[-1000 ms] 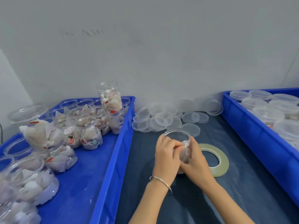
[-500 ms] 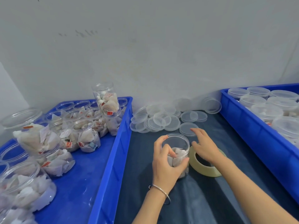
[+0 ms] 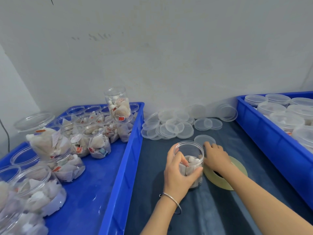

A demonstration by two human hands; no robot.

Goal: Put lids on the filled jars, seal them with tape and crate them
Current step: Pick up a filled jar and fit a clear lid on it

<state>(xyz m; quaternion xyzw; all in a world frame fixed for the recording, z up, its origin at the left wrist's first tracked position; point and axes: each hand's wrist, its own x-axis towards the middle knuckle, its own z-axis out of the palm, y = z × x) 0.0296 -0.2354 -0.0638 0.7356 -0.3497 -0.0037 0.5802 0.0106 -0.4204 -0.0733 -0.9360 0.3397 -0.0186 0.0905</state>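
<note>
Two hands on the dark bench (image 3: pixel 220 209), between two blue crates. Left hand (image 3: pixel 179 173) has its grip wrapped round an open, lidless jar (image 3: pixel 190 160) of white sachets standing upright mid-bench; thumb on the near side, fingers curled over the far-left rim. Jar's lower half is mostly hidden behind that hand.

Right hand (image 3: pixel 214 158) reaches past the jar's right side, fingertips down on a single clear lid (image 3: pixel 202 139) lying flat just behind the jar. Grip state: can't tell whether it has pinched the lid or only touches it; the fingertips are partly hidden by the jar rim.

Tape roll (image 3: pixel 235 168) lies flat right of the jar, largely covered by the right wrist and forearm.

Loose lid pile (image 3: pixel 169 128) sits along the wall, overlapping; count unclear. Left crate (image 3: pixel 122 167) holds filled open jars, some stacked, nearest ones cut off at the frame edge. Right crate (image 3: pixel 271 136) holds lidded jars, contents barely visible, cut off at right.
</note>
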